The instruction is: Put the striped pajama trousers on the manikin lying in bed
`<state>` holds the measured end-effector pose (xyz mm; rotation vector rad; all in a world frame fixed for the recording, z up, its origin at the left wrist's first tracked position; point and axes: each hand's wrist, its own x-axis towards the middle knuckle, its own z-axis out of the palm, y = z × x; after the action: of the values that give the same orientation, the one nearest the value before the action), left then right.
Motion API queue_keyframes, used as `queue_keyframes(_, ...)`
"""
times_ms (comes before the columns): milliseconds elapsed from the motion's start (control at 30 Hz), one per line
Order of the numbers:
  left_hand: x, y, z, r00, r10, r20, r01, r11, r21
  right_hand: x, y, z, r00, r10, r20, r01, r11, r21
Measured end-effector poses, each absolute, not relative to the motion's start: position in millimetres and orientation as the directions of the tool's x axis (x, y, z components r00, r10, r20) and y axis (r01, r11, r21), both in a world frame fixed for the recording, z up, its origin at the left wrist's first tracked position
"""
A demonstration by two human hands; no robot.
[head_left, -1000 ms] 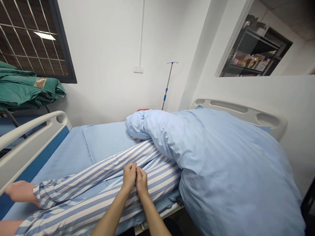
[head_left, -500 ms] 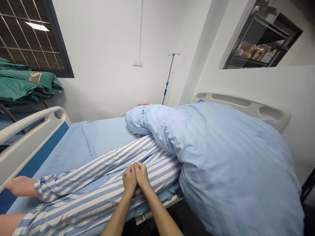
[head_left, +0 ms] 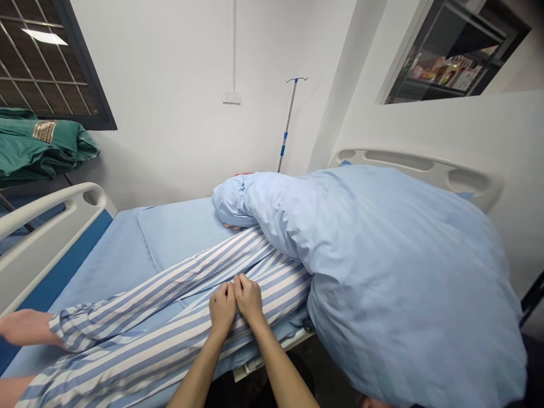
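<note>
A person lies on a hospital bed (head_left: 127, 249) in blue-and-white striped trousers (head_left: 170, 323). My left hand (head_left: 221, 309) and my right hand (head_left: 249, 297) rest side by side on the near trouser leg, both with fingers curled and pinching the striped cloth near the thigh. A pale blue quilt (head_left: 382, 266) covers the person's upper body to the right of my hands. A bare foot (head_left: 23, 327) sticks out of the far trouser leg at the left edge.
A white footboard rail (head_left: 46, 226) runs along the left, a white headboard (head_left: 425, 170) at the right by the wall. An IV pole (head_left: 287, 122) stands behind the bed. Green folded cloth (head_left: 38, 147) lies at the upper left under a barred window.
My hands closed together on the striped cloth and shifted slightly toward the quilt. The view tilted, so the scene sits a little higher and to the left.
</note>
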<state>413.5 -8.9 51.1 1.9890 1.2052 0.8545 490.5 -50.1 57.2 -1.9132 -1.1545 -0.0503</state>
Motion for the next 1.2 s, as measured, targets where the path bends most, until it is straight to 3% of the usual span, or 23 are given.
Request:
queue_keyframes(233,419.7,-2.8,65.1,0.397,0.905,0.152,0.405,-0.321,0.856,492.1,-51.3,61.2,0.594,0.669,0.446,0.695,-0.148,-0.703)
queue_keyframes(400,438.1,-1.5,86.2,0.345,0.925,0.158,0.205,-0.238,0.949,499.0,-48.7,57.7,0.673,0.623,0.400,0.499,0.017,-0.866)
queue_keyframes(567,445.4,-10.1,67.9,0.345,0.923,0.173,0.384,-0.307,0.871,504.5,-47.9,58.6,0.704,0.625,0.338,0.359,0.099,-0.928)
queue_keyframes(900,441.8,-9.7,59.2,0.382,0.906,0.181,0.511,-0.370,0.776,504.6,-44.4,59.5,0.672,0.656,0.344,0.442,0.016,-0.897)
queue_keyframes(1067,443.6,-10.4,61.3,0.385,0.913,0.134,0.543,-0.341,0.767,522.0,-49.7,92.3,0.504,0.766,0.400,0.672,-0.055,-0.739)
queue_keyframes(1200,445.8,-12.7,62.6,0.379,0.914,0.145,0.572,-0.355,0.740,531.2,-55.9,89.3,0.512,0.749,0.420,0.740,-0.137,-0.658)
